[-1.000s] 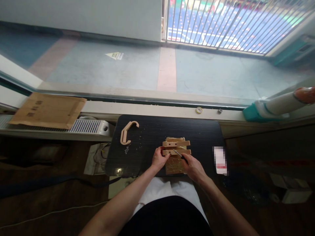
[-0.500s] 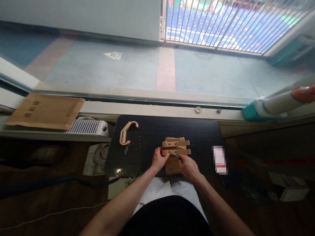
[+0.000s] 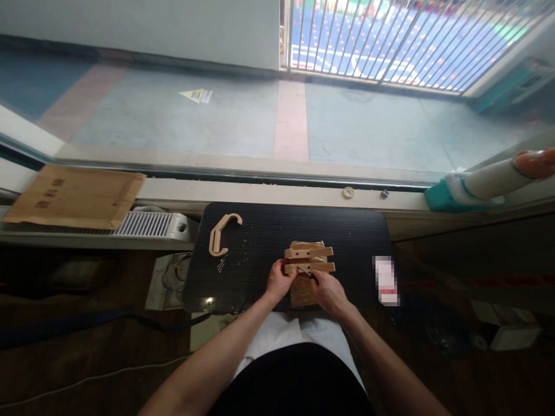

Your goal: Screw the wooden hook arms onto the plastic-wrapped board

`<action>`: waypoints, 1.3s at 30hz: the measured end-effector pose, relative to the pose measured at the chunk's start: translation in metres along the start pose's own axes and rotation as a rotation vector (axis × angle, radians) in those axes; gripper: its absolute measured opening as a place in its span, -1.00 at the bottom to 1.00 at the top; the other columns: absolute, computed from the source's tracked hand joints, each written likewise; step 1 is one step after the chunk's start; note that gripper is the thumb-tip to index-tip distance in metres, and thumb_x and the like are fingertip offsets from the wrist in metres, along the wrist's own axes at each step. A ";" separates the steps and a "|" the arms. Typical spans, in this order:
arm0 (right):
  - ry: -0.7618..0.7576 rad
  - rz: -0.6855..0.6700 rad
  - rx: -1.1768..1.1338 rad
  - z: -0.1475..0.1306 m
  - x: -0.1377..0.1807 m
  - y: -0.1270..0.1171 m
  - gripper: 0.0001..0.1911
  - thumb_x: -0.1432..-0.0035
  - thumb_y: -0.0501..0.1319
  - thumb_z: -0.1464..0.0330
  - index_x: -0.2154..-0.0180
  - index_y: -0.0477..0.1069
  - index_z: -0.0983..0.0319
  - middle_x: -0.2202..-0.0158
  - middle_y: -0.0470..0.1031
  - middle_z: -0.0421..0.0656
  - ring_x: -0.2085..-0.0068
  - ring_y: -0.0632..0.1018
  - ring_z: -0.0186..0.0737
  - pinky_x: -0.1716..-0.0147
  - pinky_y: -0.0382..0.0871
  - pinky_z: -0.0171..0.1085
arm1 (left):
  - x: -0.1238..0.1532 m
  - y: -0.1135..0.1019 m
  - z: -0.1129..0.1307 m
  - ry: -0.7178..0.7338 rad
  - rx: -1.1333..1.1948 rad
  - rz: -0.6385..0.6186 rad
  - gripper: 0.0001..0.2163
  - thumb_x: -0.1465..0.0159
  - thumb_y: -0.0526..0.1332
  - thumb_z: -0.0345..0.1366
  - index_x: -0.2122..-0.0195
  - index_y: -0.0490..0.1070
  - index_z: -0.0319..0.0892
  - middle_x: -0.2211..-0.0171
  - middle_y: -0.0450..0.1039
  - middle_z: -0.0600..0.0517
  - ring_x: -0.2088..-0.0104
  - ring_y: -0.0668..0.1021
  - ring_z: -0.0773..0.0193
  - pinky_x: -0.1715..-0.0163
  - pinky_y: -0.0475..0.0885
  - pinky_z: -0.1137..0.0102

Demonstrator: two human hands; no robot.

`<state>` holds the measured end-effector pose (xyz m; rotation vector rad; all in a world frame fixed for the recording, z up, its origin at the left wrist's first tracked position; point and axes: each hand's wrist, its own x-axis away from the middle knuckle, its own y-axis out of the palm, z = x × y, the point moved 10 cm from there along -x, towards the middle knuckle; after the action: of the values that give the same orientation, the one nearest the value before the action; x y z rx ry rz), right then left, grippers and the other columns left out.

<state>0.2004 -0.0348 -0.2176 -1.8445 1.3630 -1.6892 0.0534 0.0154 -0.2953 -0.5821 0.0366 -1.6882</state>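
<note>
In the head view, my left hand (image 3: pixel 280 278) is closed on the left end of the nearer light wooden bar (image 3: pixel 318 267). A matching wooden bar (image 3: pixel 318 253) lies parallel just beyond it, and dark holes show in both. Underneath is a block wrapped in brown tape (image 3: pixel 303 292). My right hand (image 3: pixel 328 289) grips a thin-shafted tool, seemingly a screwdriver (image 3: pixel 304 270), whose tip meets the nearer bar close to my left fingertips. The fingers cover most of its dark handle, and the exact contact at the tip is too small to make out.
On the black table (image 3: pixel 269 231), a hook-ended wooden piece (image 3: pixel 217 234) lies left, with several screws (image 3: pixel 221 264) below it. A blurred pale object (image 3: pixel 385 281) lies at the right edge. The windowsill (image 3: pixel 260 191) bears a tape roll (image 3: pixel 348 193). A paper bag (image 3: pixel 78 196) rests on the radiator (image 3: pixel 145 224).
My right hand and the tool have shifted slightly left and turned a little against the nearer bar. My left hand keeps its hold. The whole view has drifted slightly.
</note>
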 end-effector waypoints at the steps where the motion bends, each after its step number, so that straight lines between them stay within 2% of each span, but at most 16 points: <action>1: 0.000 -0.002 0.002 0.000 -0.001 0.000 -0.71 -0.19 0.00 0.36 0.12 0.41 0.16 0.15 0.52 -0.13 0.16 0.51 -0.23 0.24 0.24 -0.33 | 0.000 0.000 0.000 -0.004 0.002 -0.001 -0.75 -0.02 0.29 -0.28 0.29 0.33 -0.20 0.34 0.43 0.00 0.31 0.50 0.27 0.26 0.40 0.38; 12: -0.005 0.035 0.067 0.002 0.004 -0.014 -0.70 -0.20 0.00 0.34 0.07 0.38 0.15 0.10 0.48 -0.12 0.16 0.50 -0.22 0.23 0.24 -0.32 | -0.001 0.002 -0.005 -0.031 0.028 -0.007 -0.74 -0.01 0.31 -0.28 0.28 0.33 -0.19 0.33 0.46 0.01 0.32 0.52 0.28 0.25 0.41 0.36; 19: -0.068 0.069 0.137 -0.010 0.011 -0.027 -0.65 -0.21 -0.02 0.36 -0.01 0.34 0.07 0.10 0.48 -0.15 0.19 0.51 -0.24 0.27 0.25 -0.31 | -0.001 0.002 -0.005 -0.015 0.013 -0.009 -0.74 -0.01 0.31 -0.29 0.27 0.34 -0.19 0.31 0.46 0.01 0.28 0.51 0.26 0.21 0.40 0.34; 28: -0.129 0.061 0.233 -0.034 0.003 -0.039 -0.69 -0.25 -0.07 0.36 0.14 0.42 0.09 0.20 0.49 -0.13 0.26 0.51 -0.25 0.33 0.24 -0.32 | 0.000 0.001 -0.006 -0.056 0.020 0.001 -0.72 0.03 0.32 -0.28 0.29 0.36 -0.18 0.32 0.45 0.02 0.29 0.51 0.26 0.23 0.38 0.37; 39: -0.125 0.035 0.253 -0.036 -0.001 -0.034 -0.70 -0.21 -0.03 0.40 0.20 0.47 0.16 0.25 0.53 -0.07 0.25 0.53 -0.20 0.34 0.25 -0.32 | 0.001 0.000 -0.003 -0.050 0.001 -0.003 -0.73 0.01 0.30 -0.29 0.27 0.35 -0.19 0.30 0.44 0.01 0.25 0.51 0.24 0.22 0.39 0.36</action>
<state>0.1831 -0.0037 -0.1831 -1.7400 1.0722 -1.6149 0.0525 0.0139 -0.2978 -0.6234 -0.0012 -1.6757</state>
